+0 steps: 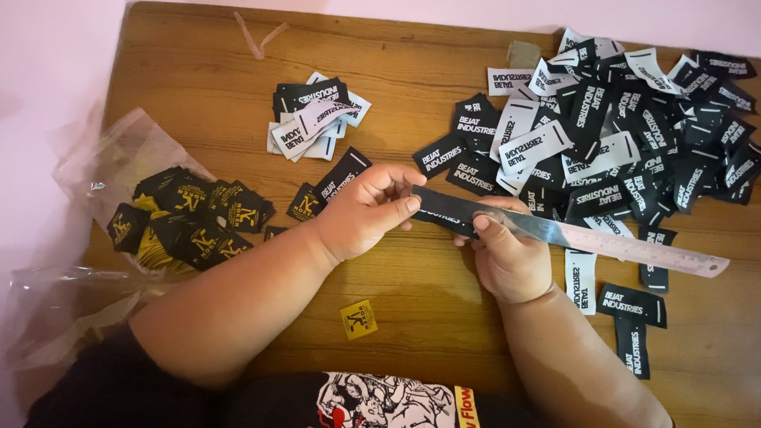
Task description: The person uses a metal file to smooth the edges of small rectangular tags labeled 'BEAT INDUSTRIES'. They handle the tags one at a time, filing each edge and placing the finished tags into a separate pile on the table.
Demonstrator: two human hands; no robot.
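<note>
My left hand (366, 210) pinches the left end of a black woven label (441, 212) that lies against a long metal ruler (602, 239). My right hand (507, 257) grips the ruler near its left end, thumb pressing the label onto the blade. The ruler stretches to the right, low over the wooden table (198, 71). A big heap of black and white labels (626, 127) lies just behind and to the right of my hands.
A small stack of black and white labels (315, 117) sits at the back middle. Small black labels with yellow print (190, 218) spill from a clear plastic bag (111, 166) on the left. One yellow square label (358, 319) lies near the front edge. A few labels (630, 305) lie at the right front.
</note>
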